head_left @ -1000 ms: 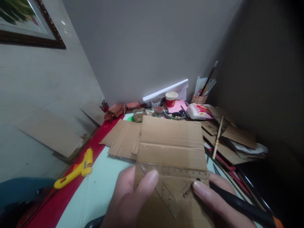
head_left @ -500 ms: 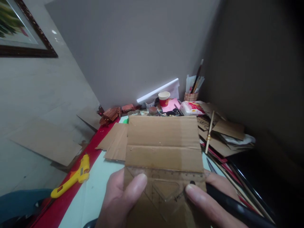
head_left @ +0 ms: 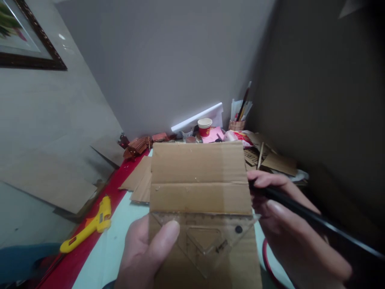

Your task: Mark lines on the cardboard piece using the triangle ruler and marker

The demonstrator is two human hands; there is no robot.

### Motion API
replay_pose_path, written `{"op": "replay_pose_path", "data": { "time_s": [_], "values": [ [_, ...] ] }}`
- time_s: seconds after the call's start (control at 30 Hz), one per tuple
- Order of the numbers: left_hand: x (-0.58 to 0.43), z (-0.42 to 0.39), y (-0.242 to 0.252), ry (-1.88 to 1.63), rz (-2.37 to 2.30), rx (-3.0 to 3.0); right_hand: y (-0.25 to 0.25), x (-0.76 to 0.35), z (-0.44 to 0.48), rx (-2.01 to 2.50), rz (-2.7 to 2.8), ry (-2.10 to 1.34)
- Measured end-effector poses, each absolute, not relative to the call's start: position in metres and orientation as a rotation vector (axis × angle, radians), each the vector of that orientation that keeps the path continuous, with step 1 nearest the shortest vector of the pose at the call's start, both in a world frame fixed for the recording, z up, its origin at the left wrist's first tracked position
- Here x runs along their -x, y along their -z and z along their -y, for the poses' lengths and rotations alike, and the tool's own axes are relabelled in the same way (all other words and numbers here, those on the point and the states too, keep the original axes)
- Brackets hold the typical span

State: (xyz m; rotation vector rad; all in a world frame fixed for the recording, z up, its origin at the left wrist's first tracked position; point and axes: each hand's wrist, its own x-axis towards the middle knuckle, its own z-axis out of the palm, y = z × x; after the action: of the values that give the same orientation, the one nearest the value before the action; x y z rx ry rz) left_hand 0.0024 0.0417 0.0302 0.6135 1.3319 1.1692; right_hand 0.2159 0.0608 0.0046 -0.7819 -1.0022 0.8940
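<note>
- Holding a piece of cardboard up in front of me at the lower centre of the frame, my left hand grips its lower left edge, thumb on the front face and fingers hidden behind.
- That thumb also pins a clear plastic set square flat against the cardboard, its long ruled edge running level just below a crease; I judge it is held so to give a straight edge.
- My right hand, at the lower right of the frame, is curled closed around a black pen, whose tip meets the cardboard's right edge just above the set square's corner, the shaft trailing off to the lower right.
- Below the cardboard lies a pale worktop with a red strip along its left side, where a yellow glue gun rests.
- More cardboard offcuts lie flat behind my piece, to its left.
- At the back, against a grey wall, stand a red paper cup and a holder of brushes; a framed picture shows at the upper left of the frame.
</note>
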Motion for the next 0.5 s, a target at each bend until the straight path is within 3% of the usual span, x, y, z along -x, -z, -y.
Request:
{"op": "replay_pose_path", "data": {
  "time_s": [0.27, 0.5],
  "values": [
    [-0.005, -0.045, -0.048, -1.260, -0.899, -0.741, -0.014, -0.220, -0.080, 0.764, 0.878, -0.800],
    [0.006, -0.037, -0.079, -1.278, -0.793, -1.099, -0.064, -0.209, -0.050, 0.656, 0.887, -0.639]
  ]
}}
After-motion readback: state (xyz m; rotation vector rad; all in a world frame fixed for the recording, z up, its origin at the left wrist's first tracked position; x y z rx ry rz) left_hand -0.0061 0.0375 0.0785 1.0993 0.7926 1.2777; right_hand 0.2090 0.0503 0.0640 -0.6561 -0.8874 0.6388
